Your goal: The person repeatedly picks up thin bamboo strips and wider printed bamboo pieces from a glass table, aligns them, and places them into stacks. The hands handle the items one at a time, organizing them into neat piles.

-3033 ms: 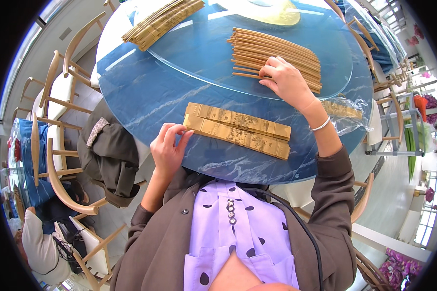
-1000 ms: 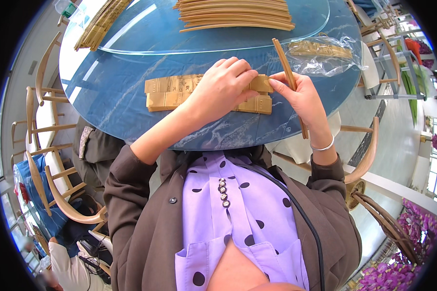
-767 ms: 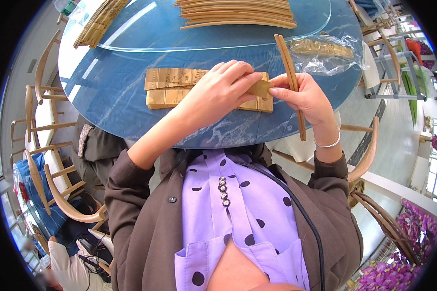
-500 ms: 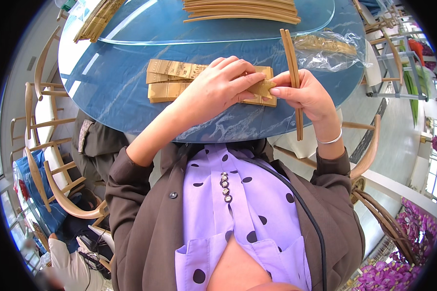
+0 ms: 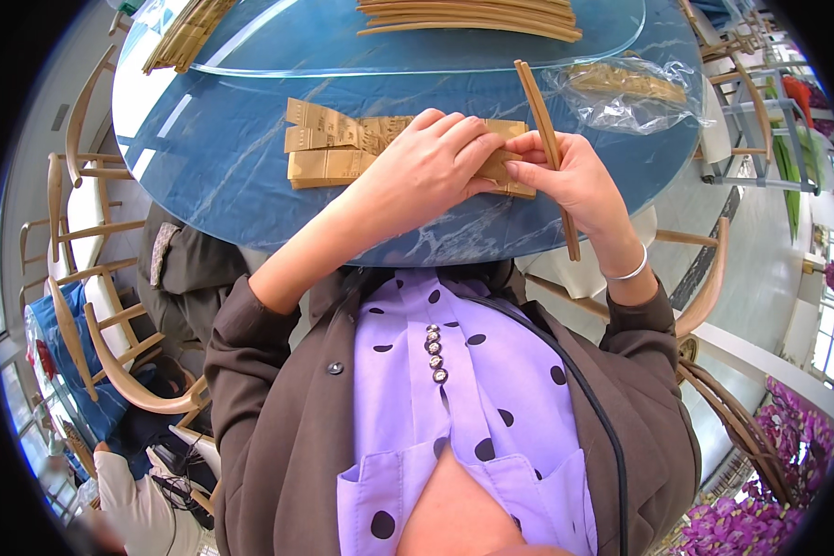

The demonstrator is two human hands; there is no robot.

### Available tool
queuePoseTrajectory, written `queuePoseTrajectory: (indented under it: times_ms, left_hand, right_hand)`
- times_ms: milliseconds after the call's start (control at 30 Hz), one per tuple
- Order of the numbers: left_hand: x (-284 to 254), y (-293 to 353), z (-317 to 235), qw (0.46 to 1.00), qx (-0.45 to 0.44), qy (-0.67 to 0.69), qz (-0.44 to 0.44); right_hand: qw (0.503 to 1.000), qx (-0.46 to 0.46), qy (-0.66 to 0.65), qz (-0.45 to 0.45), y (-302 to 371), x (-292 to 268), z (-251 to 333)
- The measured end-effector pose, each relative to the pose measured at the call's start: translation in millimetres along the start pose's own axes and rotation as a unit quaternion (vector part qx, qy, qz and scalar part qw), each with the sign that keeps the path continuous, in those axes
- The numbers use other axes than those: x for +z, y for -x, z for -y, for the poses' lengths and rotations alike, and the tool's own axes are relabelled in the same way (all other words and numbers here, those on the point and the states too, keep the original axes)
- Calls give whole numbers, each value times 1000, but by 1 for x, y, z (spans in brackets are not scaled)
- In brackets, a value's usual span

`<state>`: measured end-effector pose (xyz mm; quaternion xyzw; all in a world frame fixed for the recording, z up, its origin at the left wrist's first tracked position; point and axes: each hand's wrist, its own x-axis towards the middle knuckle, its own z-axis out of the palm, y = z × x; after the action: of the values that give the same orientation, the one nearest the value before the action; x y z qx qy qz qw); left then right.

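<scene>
Brown paper chopstick sleeves [image 5: 329, 167] lie in a loose stack across the near part of the table, the upper ones bent up at their left ends. My left hand [image 5: 426, 157] rests over the stack, its fingers closed on one paper sleeve [image 5: 496, 167] and hiding much of it. At that sleeve's right end, my right hand [image 5: 579, 181] pinches the paper between thumb and fingertips. The same hand holds a pair of wooden chopsticks [image 5: 537, 102], which slant from upper left to lower right through its fingers. Whether the sleeve's mouth is spread cannot be seen.
On the raised glass turntable [image 5: 343, 67], a pile of wooden chopsticks [image 5: 468, 20] lies at the back. More folded sleeves [image 5: 187, 35] sit at the far left. A clear plastic bag [image 5: 625, 97] with brown sleeves lies at the right. Wooden chairs [image 5: 704, 278] surround the table.
The chopsticks have tilted, their upper ends swinging left. My right fingers have shifted on the sleeve's end. At the stack's left, the topmost sleeve has lifted and bent upward.
</scene>
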<state>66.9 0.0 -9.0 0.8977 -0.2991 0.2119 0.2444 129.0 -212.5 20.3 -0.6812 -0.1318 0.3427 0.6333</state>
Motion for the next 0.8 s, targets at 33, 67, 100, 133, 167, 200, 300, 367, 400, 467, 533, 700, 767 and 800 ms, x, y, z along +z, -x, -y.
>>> queuePoseTrajectory:
  times_ms: [33,67,100,133,167,200,300,367,400,467,533,700,767,800]
  left_hand:
    - [0,0,1,1000,6,-23,7]
    - [1,0,2,999,12,-45,15]
    - [2,1,3,999,17,-34,10]
    - [4,3,5,999,24,-24,4]
    - [5,3,6,999,31,-13,-1]
    - [4,4,6,999,26,-31,19]
    - [0,4,1,997,6,-58,51]
    - [-2,3,1,998,-9,-47,37]
    - [-1,3,2,998,-14,-41,38]
    - [1,2,4,998,-26,-30,40]
    - [0,0,4,999,-1,-40,11]
    - [-8,0,2,999,1,-26,41]
    - [-9,2,2,999,3,-12,51]
    - [-10,2,0,998,-11,-17,64]
  right_hand:
    - [1000,3,0,8,-1,0,2]
    - [1000,6,0,15,-1,0,3]
    - [1000,14,4,28,-3,-2,1]
    - [999,21,9,39,-4,-4,-1]
    - [998,28,14,51,-5,-6,-2]
    - [998,31,13,57,-6,-6,-3]
    - [997,35,25,63,-6,-6,-4]
    - [997,28,50,50,-5,-6,-5]
    - [997,22,53,42,-5,-5,-4]
    - [998,11,58,28,-5,-2,0]
    - [999,11,17,26,-2,6,7]
    - [998,17,27,51,-2,2,9]
    - [997,21,44,59,-2,0,11]
    - [997,19,49,52,-2,1,12]
